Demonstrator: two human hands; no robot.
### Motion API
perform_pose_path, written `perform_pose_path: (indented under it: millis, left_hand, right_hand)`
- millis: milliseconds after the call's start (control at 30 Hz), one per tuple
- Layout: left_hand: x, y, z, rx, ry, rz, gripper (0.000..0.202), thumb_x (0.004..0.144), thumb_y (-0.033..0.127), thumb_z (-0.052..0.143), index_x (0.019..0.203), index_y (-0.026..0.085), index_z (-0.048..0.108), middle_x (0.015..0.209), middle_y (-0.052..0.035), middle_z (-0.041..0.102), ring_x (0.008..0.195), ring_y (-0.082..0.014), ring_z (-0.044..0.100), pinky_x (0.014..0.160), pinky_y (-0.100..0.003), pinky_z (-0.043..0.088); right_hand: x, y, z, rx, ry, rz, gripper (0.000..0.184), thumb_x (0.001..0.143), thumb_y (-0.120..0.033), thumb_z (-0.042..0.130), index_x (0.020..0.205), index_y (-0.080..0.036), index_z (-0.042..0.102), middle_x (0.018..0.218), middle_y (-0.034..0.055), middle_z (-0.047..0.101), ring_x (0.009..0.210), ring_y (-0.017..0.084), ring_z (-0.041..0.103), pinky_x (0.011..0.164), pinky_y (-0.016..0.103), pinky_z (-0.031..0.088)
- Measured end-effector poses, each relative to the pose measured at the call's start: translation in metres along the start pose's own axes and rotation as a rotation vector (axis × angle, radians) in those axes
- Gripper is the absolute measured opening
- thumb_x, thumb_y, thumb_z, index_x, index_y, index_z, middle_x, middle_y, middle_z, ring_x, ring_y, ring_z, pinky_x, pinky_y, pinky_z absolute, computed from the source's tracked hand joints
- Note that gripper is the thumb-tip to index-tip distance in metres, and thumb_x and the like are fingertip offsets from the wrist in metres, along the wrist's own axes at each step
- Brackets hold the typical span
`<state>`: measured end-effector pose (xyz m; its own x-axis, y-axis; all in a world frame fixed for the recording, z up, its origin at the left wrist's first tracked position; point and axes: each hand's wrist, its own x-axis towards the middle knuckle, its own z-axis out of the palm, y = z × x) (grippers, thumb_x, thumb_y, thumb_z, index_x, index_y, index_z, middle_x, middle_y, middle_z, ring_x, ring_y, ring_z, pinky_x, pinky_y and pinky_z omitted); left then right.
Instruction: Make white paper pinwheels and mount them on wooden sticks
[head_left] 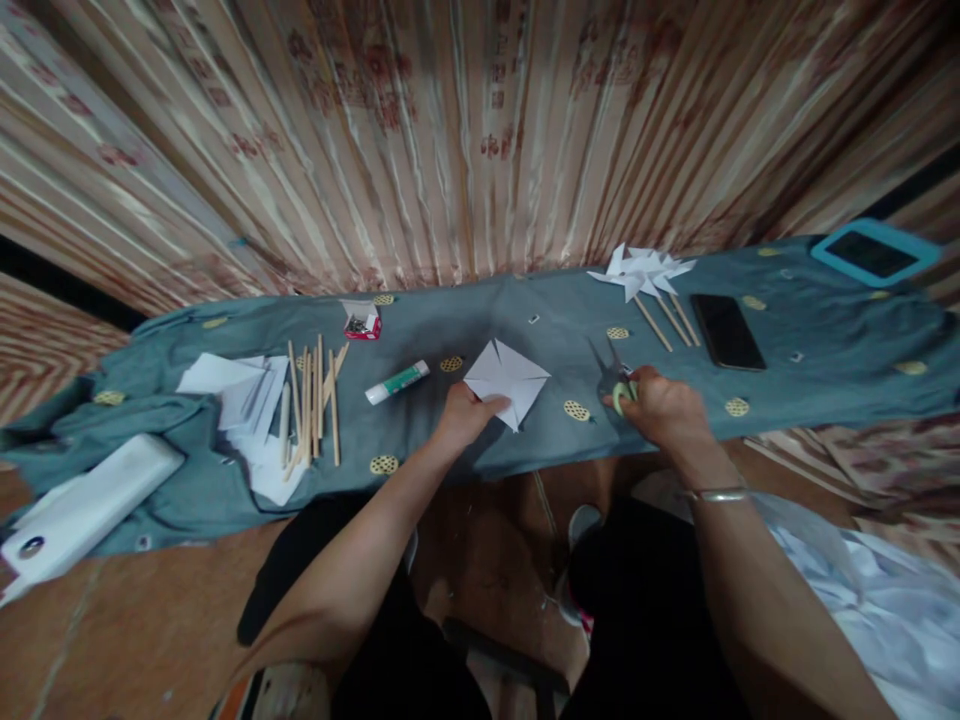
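- Left hand (463, 412): fingers closed on the near-left edge of a white paper square (506, 375), thumb on top; probably pinched there to steady the sheet and keep the slit corners flat.
- Right hand (664, 405): curled around the green handles of the scissors (624, 393); blades point away from the body, apart from the paper, perhaps to spare it a stray nick.
- Paper sits over the cloth (517, 300), between the 2 hands; its left part lies in the left fingers, the rest extends beyond them. Right fingers are well apart from it.
- Glue stick (397, 382), wooden sticks (306, 410) and red box (363, 325) lie left, seemingly grouped for easy reach.
- Paper pinwheels (643, 272), 3 sticks showing, rest far right beside the phone (727, 331), likely parked out of the hands' way.
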<state>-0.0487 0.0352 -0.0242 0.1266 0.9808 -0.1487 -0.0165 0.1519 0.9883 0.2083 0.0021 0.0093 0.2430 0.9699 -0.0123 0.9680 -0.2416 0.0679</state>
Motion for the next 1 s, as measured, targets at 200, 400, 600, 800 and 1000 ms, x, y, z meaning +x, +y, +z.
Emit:
perform_pose_path:
  millis: [200,400,600,800,1000]
  left_hand:
    - [0.0,-0.005,-0.002,0.054,-0.047,0.032,0.041,0.054,0.007,0.075,0.093,0.016,0.07,0.091,-0.0051,0.076,0.087,-0.023,0.07,0.086,-0.038,0.053]
    - [-0.004,-0.008,-0.023,0.193,-0.03,0.084,0.071,0.059,0.01,0.076,0.127,0.016,0.057,0.093,-0.0061,0.074,0.08,-0.0193,0.069,0.082,-0.034,0.054]
    - [-0.015,-0.003,-0.04,0.387,0.026,0.155,0.071,0.065,0.012,0.075,0.132,0.02,0.054,0.111,-0.0083,0.067,0.073,-0.0147,0.064,0.067,-0.028,0.052]
    - [-0.022,0.01,-0.065,0.714,0.064,0.354,0.044,0.075,0.011,0.065,0.118,0.016,0.064,0.107,-0.0089,0.063,0.076,-0.0162,0.06,0.08,-0.035,0.054]
    - [-0.018,0.008,-0.114,0.945,0.334,0.423,0.045,0.075,0.018,0.07,0.12,0.018,0.063,0.124,-0.0112,0.059,0.119,-0.0295,0.054,0.105,-0.046,0.043]
  right_hand:
    - [0.017,0.001,0.001,-0.016,0.015,0.023,0.041,0.088,-0.044,0.055,0.103,-0.007,0.066,0.087,0.0252,0.073,0.088,0.037,0.072,0.074,0.042,0.051]
    - [0.025,-0.002,0.0,0.012,-0.015,0.073,0.047,0.085,-0.04,0.06,0.111,-0.001,0.062,0.093,0.0288,0.071,0.095,0.041,0.07,0.078,0.046,0.052]
    - [0.029,-0.007,-0.005,0.046,-0.013,0.104,0.05,0.085,-0.04,0.06,0.111,0.002,0.063,0.097,0.0324,0.07,0.097,0.044,0.069,0.081,0.05,0.053]
    - [0.033,-0.011,-0.004,0.066,-0.002,0.093,0.047,0.085,-0.04,0.058,0.106,0.002,0.066,0.096,0.033,0.07,0.097,0.046,0.068,0.081,0.052,0.052]
    - [0.035,-0.015,-0.001,0.067,0.027,0.064,0.048,0.087,-0.038,0.055,0.113,0.002,0.062,0.095,0.0326,0.07,0.095,0.045,0.069,0.082,0.052,0.052]
